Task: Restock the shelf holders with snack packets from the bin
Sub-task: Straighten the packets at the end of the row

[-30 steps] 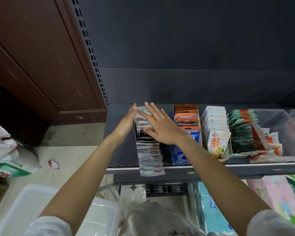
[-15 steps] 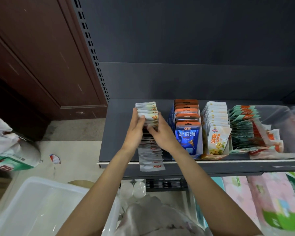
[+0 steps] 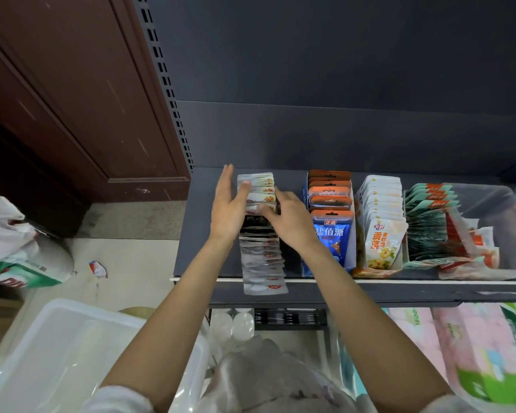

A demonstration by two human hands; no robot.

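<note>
Dark shelf [image 3: 209, 222] against a dark back panel, brown door at 10 o'clock, pale floor below. Step in hand, as I judge it: squaring up the row of white snack packets [image 3: 261, 254], which runs from the shelf's back toward its front lip, leftmost of the rows.

Left hand [image 3: 228, 208]: open, fingers straight, palm flat against the row's left flank, thumb over the rear packets. Right hand [image 3: 289, 219]: fingers curled onto the row's right side; pressing rather than lifting, nothing carried clear.

At 3 o'clock of the row: blue holder [image 3: 347, 257] of orange-topped packets, then a holder of white-and-yellow packets [image 3: 382, 231], then green packets [image 3: 426, 222].

Clear bin [image 3: 21, 353] at 7 o'clock; contents not discernible. Next move likely needs both hands freed to reach it.
</note>
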